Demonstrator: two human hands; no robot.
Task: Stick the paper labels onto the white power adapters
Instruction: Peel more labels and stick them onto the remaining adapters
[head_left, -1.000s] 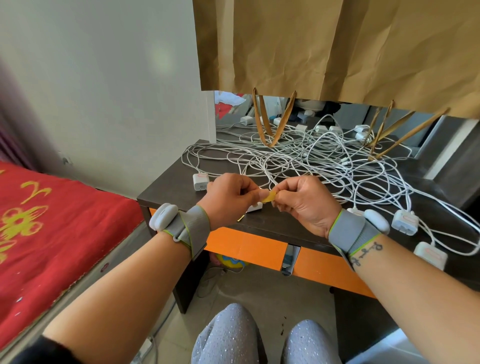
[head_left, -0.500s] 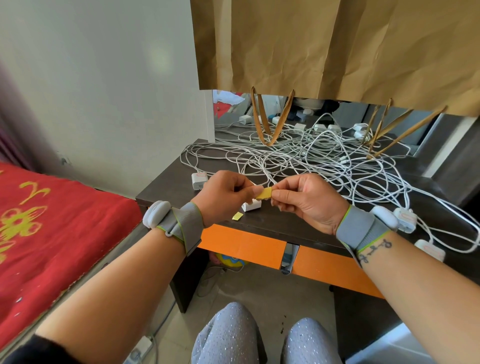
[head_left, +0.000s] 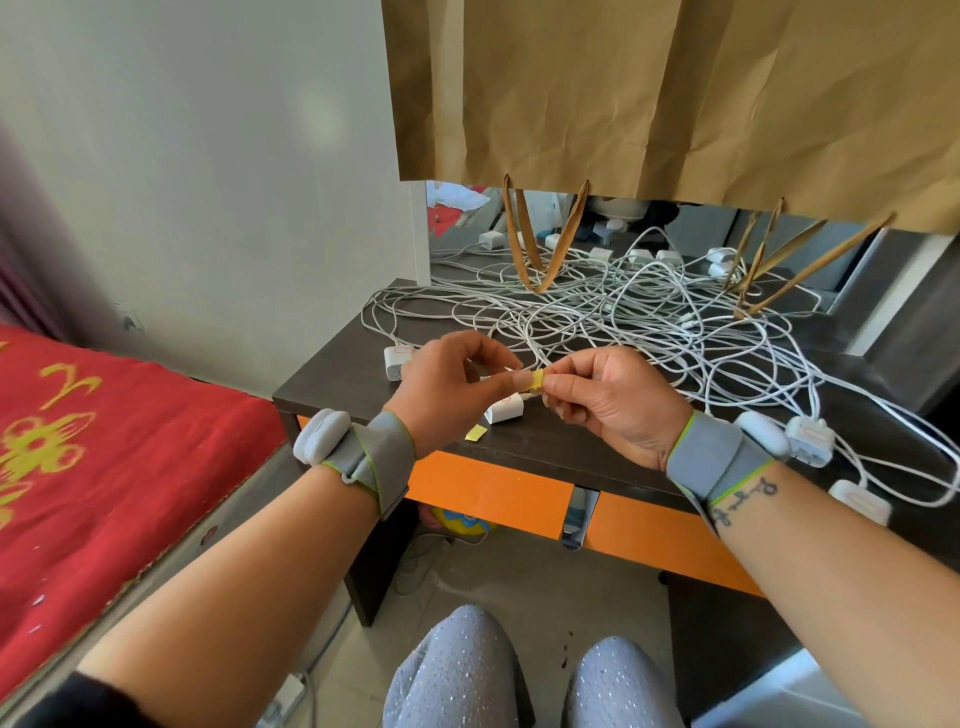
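— Yellow paper label (head_left: 536, 381), pinched between both hands above the front edge of the desk (head_left: 332, 371). The left hand (head_left: 447, 387) grips one end with thumb and forefinger, the right hand (head_left: 610, 400) grips the other with its fingers curled in.

— Which adapter gets it?

— Likely the white power adapter (head_left: 504, 408) lying just below the hands, near the front edge. It already shows a red-outlined mark on top, so I can't tell whether it needs another. A second adapter (head_left: 397, 358) sits toward the left edge, and two more (head_left: 808, 441) lie by the right wrist near the front right corner.

— What might go wrong?

— The label is small and looks to be mid-peel. If the sticky side folds onto itself or clings to a fingertip, it will crease or go on crooked. A loose yellow scrap (head_left: 476, 432) lies at the front edge below the left hand; it could be knocked off to the floor.

— And the cables?

— The tangle of white cables (head_left: 623, 317) covers most of the desk behind. Lifting one adapter could drag its neighbours along.
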